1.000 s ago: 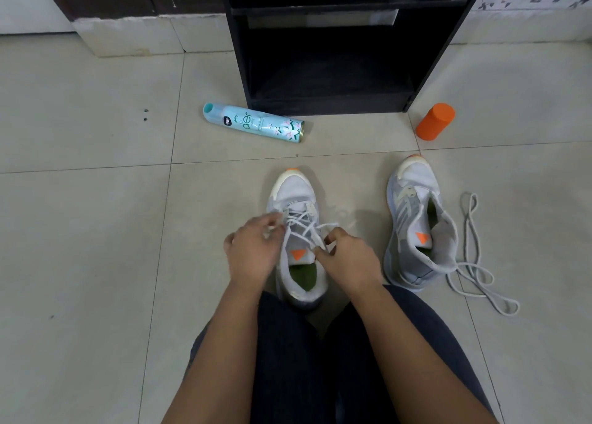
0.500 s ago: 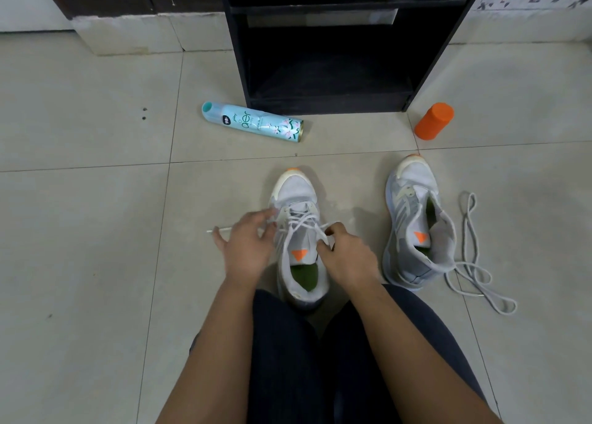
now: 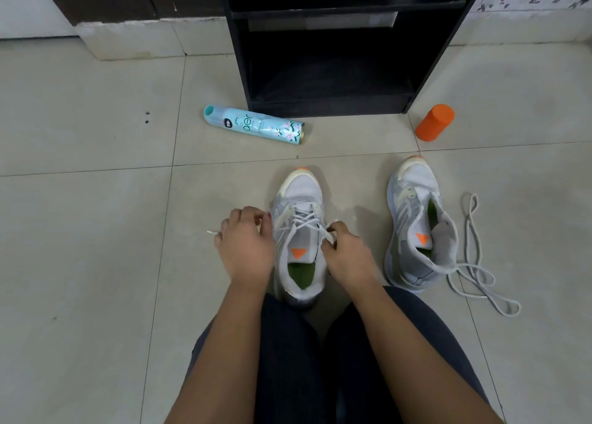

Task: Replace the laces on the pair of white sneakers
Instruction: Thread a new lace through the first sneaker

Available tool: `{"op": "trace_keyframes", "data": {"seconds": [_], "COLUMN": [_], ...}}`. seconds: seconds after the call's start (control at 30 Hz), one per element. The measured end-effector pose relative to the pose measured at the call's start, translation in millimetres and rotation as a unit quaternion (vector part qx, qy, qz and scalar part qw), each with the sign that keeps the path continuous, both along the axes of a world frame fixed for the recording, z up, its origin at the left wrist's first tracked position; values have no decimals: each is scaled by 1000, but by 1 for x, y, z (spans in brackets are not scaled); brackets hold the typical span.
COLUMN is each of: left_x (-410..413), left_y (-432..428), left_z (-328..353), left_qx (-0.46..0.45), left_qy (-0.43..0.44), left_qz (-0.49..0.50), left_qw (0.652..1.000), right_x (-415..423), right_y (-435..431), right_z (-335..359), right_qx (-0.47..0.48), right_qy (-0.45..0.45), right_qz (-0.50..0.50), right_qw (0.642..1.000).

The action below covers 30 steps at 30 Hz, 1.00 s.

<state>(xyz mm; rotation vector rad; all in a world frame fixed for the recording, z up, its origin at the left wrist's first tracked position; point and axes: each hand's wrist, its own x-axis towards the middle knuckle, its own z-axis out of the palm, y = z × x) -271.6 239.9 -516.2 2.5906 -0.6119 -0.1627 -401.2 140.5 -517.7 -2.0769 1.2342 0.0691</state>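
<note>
Pale tiled floor (image 3: 96,263) with thin grout lines runs wide to the left of the person's knees, and a black shelf unit (image 3: 320,55) stands at its far edge. Between the knees sits one white sneaker (image 3: 299,193), toe pointing away, its lace (image 3: 301,217) crossed through the eyelets. The left grip (image 3: 246,247) curls round one lace end, whose tip pokes out leftward. The right grip (image 3: 349,257) pinches the other end beside the tongue. The second sneaker (image 3: 413,199) stands to the right, with a loose lace (image 3: 474,263) coiled just beside it. A teal spray can (image 3: 256,126) lying near the shelf reads "aer". An orange container (image 3: 435,122) sits well right of it.
</note>
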Motion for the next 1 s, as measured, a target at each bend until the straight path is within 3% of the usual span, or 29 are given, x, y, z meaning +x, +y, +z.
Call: {"op": "trace_keyframes", "data": {"seconds": [0.03,0.1,0.2,0.3,0.47,0.53,0.73,0.8,0.83,0.9,0.93,0.97,1.0], "left_x": [-2,-7,-8,-9,-8,-6,-6,-4,-3,-3,-4,-7,-11], "left_y": [1,1,-4,-10,-11,-10,-11,-10,-10,-7,-6,-6,-8], "left_z": [1,-2,-5,1,4,5,8,5,4,1,2,2,4], "left_qx": [-2,-3,-151,-256,-346,-359,-355,-369,-372,-279,-168,-56,24], "left_qy": [12,144,335,415,484,489,489,467,440,315,228,126,50], "left_qz": [0,-7,34,107,194,220,179,170,145,8,-77,-148,-200], "left_qw": [1000,989,929,867,780,764,776,785,805,907,956,979,978], "right_x": [0,3,11,14,12,10,8,5,4,5,6,8,11], "right_y": [-1,-3,-6,-9,-16,-18,-17,-20,-20,-19,-17,-16,-15], "right_z": [-2,-3,-1,3,4,3,6,0,-2,-3,1,3,5], "right_qx": [5,39,197,301,328,329,343,289,223,56,1,-31,-48], "right_qy": [-12,-66,-210,-292,-293,-291,-243,-175,-136,-144,-202,-262,-300], "right_qz": [-2,-35,-171,-263,-337,-352,-326,-288,-256,-188,-141,-79,-5], "right_qw": [1000,996,942,869,832,826,847,896,931,970,969,961,953]}}
